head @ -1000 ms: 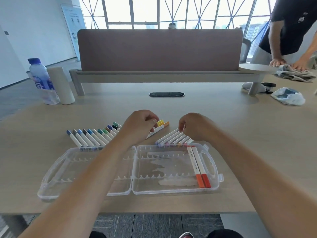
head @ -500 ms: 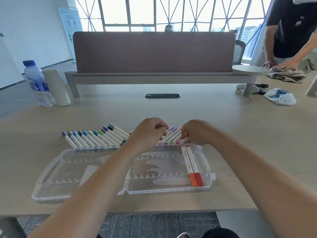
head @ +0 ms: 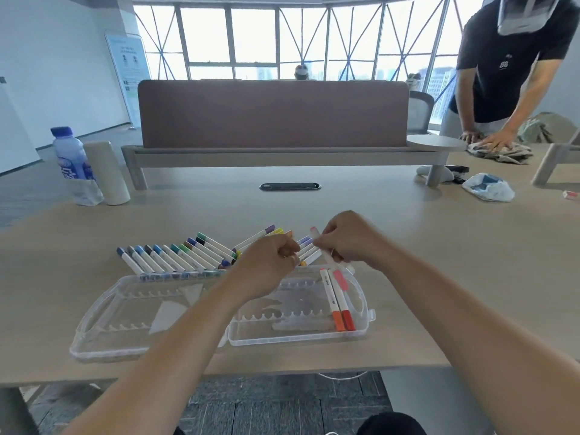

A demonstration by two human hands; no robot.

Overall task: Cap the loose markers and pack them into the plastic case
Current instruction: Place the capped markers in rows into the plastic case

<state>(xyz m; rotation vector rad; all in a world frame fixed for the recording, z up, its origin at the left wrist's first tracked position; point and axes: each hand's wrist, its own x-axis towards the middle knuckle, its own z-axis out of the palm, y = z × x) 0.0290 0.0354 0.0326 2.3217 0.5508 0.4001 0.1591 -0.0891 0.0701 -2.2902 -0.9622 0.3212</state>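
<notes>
On pale wood bench [head: 439,262], windows [head: 254,36] far: I see right hand [head: 348,240] pinching pink marker [head: 341,279]; left hand [head: 270,262] curled, contents unclear.

In the middle of the frame, the right hand [head: 348,243] pinches a pink marker [head: 317,238] in its fingers over the open plastic case [head: 103,312]. The left hand [head: 270,262] curls just beside it. Two capped markers [head: 337,296] lie in the case's right half; a row of markers [head: 175,257] lies behind on the table [head: 439,262].
</notes>
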